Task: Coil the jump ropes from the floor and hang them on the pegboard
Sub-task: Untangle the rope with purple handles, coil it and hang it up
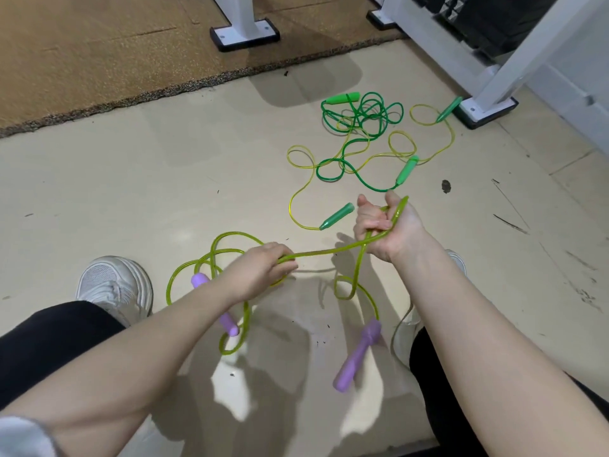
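I hold a lime-green jump rope (324,251) with purple handles above the floor. My right hand (387,225) grips a fold of it, and my left hand (260,270) pinches the cord further along, so a short stretch runs taut between them. One purple handle (357,356) dangles below my right hand; the other purple handle (216,305) hangs partly behind my left forearm. Loose loops sag on the left. On the floor beyond lie a dark green rope (361,118) and a thin yellow rope (304,189), tangled together, both with green handles.
A brown mat (99,61) covers the far left floor. White rack feet (245,33) stand on it, and another rack foot (484,108) stands at the right by the ropes. My white shoes (115,285) and black-trousered knees frame the bottom.
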A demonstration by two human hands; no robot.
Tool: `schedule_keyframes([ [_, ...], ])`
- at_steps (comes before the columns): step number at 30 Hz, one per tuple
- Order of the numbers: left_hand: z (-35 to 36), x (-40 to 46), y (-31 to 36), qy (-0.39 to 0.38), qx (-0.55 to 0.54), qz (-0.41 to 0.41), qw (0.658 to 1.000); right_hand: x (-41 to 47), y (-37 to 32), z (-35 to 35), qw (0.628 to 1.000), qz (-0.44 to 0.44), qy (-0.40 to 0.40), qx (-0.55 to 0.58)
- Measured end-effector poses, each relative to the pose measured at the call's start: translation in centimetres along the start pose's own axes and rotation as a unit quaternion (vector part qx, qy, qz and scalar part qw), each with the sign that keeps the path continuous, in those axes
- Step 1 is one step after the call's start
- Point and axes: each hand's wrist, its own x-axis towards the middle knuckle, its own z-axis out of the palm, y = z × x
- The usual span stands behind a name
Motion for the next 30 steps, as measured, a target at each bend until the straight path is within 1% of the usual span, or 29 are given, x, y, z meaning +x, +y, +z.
schedule_keyframes([
  [1,-0.7,-0.3,-0.8,-0.016,-0.007,0.003,1.000,0.0,-0.7,-0.6,0.999,-0.018,0.022,0.028],
  [2,-1.2,-0.5,-1.7,-0.015,-0.031,-0.004,0.999,0.0,-1.5,-1.2,0.996,-0.036,0.044,0.063],
  [3,-1.6,-0.7,-2.5,0.014,-0.067,-0.022,0.997,-0.2,-2.2,-1.6,0.992,-0.052,0.067,0.098],
  [4,-1.9,-0.6,-3.5,0.074,-0.099,-0.059,0.991,-0.3,-2.7,-1.9,0.986,-0.066,0.087,0.128],
  [5,-2.2,-0.4,-4.3,0.159,-0.097,-0.116,0.976,-0.3,-3.0,-2.0,0.981,-0.077,0.100,0.150],
  [6,-2.3,-0.3,-4.3,0.237,-0.058,-0.189,0.951,-0.3,-3.0,-1.9,0.978,-0.083,0.105,0.160],
  [7,-2.2,-0.2,-3.5,0.285,-0.005,-0.245,0.927,-0.2,-2.7,-1.6,0.978,-0.089,0.105,0.159],
  [8,-1.9,-0.1,-2.4,0.314,0.028,-0.253,0.915,0.0,-2.0,-1.1,0.979,-0.094,0.101,0.149],
  [9,-1.3,-0.1,-0.9,0.324,0.026,-0.208,0.922,0.3,-1.2,-0.4,0.981,-0.101,0.096,0.134],
  [10,-0.7,-0.2,0.8,0.306,-0.017,-0.138,0.942,0.6,-0.3,0.4,0.983,-0.109,0.091,0.120],
  [11,-0.1,-0.3,2.8,0.249,-0.092,-0.091,0.960,0.9,0.5,1.3,0.983,-0.120,0.085,0.108],
  [12,0.5,-0.3,4.8,0.171,-0.174,-0.068,0.967,1.2,1.2,2.2,0.983,-0.135,0.075,0.098],
  [13,1.2,-0.1,6.3,0.087,-0.220,-0.058,0.970,1.4,1.6,3.1,0.983,-0.153,0.059,0.088],
  [14,1.9,0.2,7.3,0.015,-0.234,-0.063,0.970,1.6,1.8,3.7,0.982,-0.170,0.042,0.070],
  [15,2.7,0.4,7.7,-0.034,-0.213,-0.072,0.974,1.9,1.6,3.9,0.981,-0.188,0.035,0.039],
  [16,3.6,0.6,7.5,-0.060,-0.177,-0.083,0.979,2.5,1.2,3.7,0.978,-0.204,0.049,-0.015],
  [17,4.5,0.5,7.1,-0.071,-0.136,-0.085,0.985,3.3,0.7,3.0,0.969,-0.214,0.079,-0.093],
  [18,5.4,0.3,6.4,-0.085,-0.099,-0.084,0.988,4.0,0.3,2.0,0.950,-0.217,0.117,-0.190],
  [19,6.5,0.0,5.5,-0.103,-0.067,-0.079,0.989,4.6,0.0,0.4,0.918,-0.215,0.158,-0.293],
  [20,7.5,-0.3,4.5,-0.128,-0.034,-0.070,0.989,5.2,-0.3,-1.6,0.882,-0.207,0.193,-0.376],
  [21,8.4,-0.5,3.8,-0.151,0.007,-0.045,0.987,5.5,-0.4,-3.5,0.854,-0.189,0.218,-0.432],
  [23,9.9,-0.7,3.1,-0.176,0.093,0.014,0.980,5.6,-0.5,-7.4,0.814,-0.142,0.251,-0.504],
  [25,11.1,-0.3,3.4,-0.171,0.209,0.059,0.961,5.4,-0.8,-10.5,0.770,-0.125,0.265,-0.567],
  [26,11.7,0.0,3.7,-0.171,0.249,0.080,0.950,5.3,-1.0,-11.5,0.750,-0.125,0.262,-0.594],
  [27,12.2,0.2,4.2,-0.170,0.272,0.099,0.942,5.2,-1.1,-12.2,0.734,-0.129,0.259,-0.614],
  [29,13.7,0.8,4.6,-0.171,0.317,0.137,0.923,4.3,-1.1,-12.3,0.719,-0.137,0.245,-0.636],
  [30,14.5,1.2,4.7,-0.141,0.339,0.162,0.916,3.9,-1.1,-12.1,0.712,-0.138,0.228,-0.649],
])
